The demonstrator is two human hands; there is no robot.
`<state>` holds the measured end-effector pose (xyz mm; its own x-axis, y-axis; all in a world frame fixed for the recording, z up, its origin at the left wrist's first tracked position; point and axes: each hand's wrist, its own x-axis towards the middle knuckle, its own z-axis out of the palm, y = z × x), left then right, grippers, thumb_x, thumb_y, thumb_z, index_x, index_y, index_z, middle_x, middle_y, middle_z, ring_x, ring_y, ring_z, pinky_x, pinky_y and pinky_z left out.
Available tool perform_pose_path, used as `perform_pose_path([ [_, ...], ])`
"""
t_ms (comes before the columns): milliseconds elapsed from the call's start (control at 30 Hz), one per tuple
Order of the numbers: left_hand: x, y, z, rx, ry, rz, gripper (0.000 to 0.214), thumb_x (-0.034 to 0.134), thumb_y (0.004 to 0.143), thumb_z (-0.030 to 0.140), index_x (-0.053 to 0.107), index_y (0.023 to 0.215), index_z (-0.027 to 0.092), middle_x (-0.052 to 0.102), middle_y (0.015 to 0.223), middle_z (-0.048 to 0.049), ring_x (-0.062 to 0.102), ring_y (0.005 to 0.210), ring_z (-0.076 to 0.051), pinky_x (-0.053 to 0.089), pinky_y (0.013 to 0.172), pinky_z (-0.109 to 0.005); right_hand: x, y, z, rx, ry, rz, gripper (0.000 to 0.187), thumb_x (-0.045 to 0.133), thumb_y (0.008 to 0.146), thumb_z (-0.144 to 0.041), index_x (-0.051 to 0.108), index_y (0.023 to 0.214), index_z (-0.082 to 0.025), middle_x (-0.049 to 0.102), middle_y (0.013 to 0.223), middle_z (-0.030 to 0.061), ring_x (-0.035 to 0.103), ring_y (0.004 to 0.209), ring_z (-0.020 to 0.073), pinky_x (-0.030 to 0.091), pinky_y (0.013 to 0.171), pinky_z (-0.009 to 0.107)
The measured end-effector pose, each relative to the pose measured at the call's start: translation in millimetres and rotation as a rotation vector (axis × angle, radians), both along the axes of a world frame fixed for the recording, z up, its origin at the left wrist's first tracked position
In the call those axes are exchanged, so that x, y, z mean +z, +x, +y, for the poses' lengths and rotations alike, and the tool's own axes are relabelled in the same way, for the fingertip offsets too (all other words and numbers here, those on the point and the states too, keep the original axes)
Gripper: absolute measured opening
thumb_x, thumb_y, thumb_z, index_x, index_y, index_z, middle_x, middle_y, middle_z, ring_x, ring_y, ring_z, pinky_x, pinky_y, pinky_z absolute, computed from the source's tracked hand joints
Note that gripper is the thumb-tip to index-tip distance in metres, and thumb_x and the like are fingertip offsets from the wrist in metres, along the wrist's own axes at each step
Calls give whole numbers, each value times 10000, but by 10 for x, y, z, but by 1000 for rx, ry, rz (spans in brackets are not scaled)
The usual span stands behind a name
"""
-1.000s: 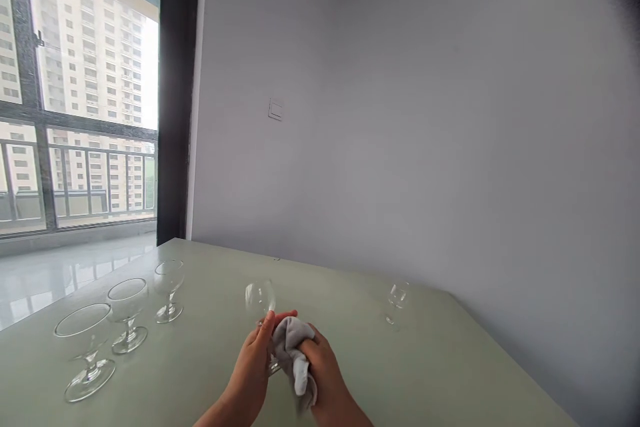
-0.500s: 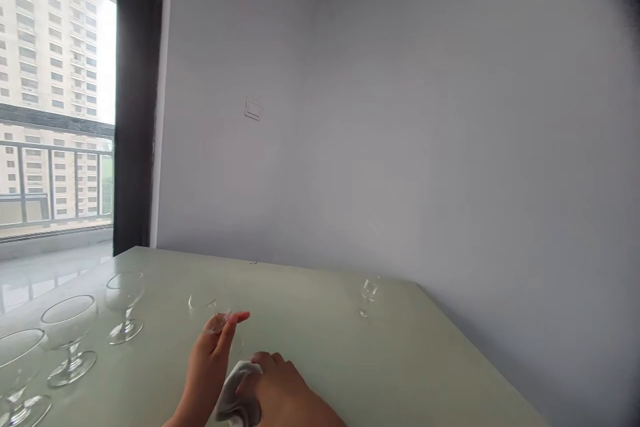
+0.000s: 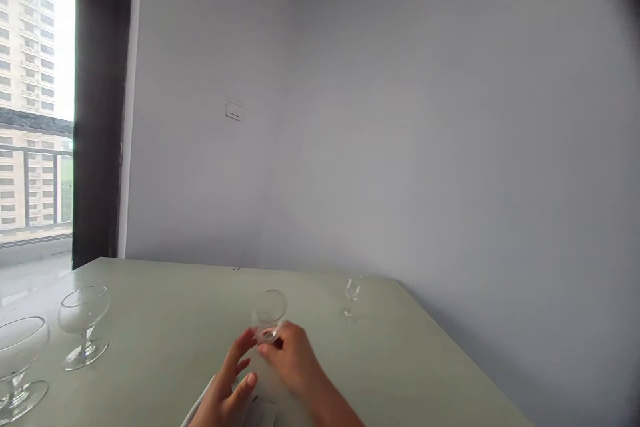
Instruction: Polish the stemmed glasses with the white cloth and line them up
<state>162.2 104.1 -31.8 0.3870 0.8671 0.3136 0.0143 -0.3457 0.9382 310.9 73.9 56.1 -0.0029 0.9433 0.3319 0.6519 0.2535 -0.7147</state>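
Note:
A clear stemmed glass (image 3: 271, 307) is raised over the table in front of me, its bowl tilted away. My right hand (image 3: 297, 360) grips it low, around the stem, which the fingers mostly hide. Close on its left, my left hand (image 3: 233, 380) has thumb and fingers apart; its index fingertip reaches the glass's side, and whether it touches I cannot tell. A grey-white cloth (image 3: 260, 411) shows below and behind my left hand, partly hidden by it.
Two larger stemmed glasses (image 3: 84, 313) stand upright at the table's left. One small stemmed glass (image 3: 353, 290) stands toward the far right corner. The pale green table (image 3: 425, 373) meets grey walls, with a light switch (image 3: 234, 109) on one and a window at far left.
The glass has passed from my left hand to my right and moved right. My right hand has let go of the cloth. The view has turned right, so one left-hand glass is out of frame.

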Motion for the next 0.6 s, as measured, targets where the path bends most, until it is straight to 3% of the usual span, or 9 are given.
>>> perform_pose_path([
  [100,-57,0,26,-12,-30,229,487,407,852,478,424,1291,266,484,1389,-36,424,1278,-200,389,1024,-333,95,584,69,-139,-3,67,124,526,734,-266,649,722,-249,705,724,4,650,679,211,484,622,302],
  [167,4,31,-22,-6,-24,392,384,422,843,361,505,1205,266,567,1296,-26,498,1201,-184,387,1011,-317,92,1071,71,-277,14,57,166,491,746,-320,630,714,-234,698,727,29,644,708,219,470,672,311],
  [300,232,114,-175,-32,129,574,297,482,736,196,610,998,253,653,1126,-1,574,1059,-175,406,942,-291,-95,2030,17,-611,-25,-10,210,455,778,-329,609,726,-197,695,833,83,625,829,248,426,761,329],
  [367,305,143,-219,-53,175,643,258,489,702,170,626,910,239,683,1013,2,603,965,-179,429,871,-291,-254,2377,25,-730,-105,-43,196,490,795,-302,583,662,-192,686,812,69,621,769,216,427,722,324],
  [467,324,161,-222,-90,223,719,235,489,669,143,637,828,234,698,880,12,614,852,-174,431,787,-282,-508,2652,125,-794,-247,-84,278,536,843,-321,547,606,-176,629,670,-3,551,566,124,434,610,285],
  [600,292,152,-187,-100,225,735,227,498,669,152,644,823,232,698,860,14,608,834,-169,420,756,-263,-742,2724,342,-792,-351,-131,285,523,888,-382,581,723,-157,598,684,-28,549,592,102,470,620,277],
])
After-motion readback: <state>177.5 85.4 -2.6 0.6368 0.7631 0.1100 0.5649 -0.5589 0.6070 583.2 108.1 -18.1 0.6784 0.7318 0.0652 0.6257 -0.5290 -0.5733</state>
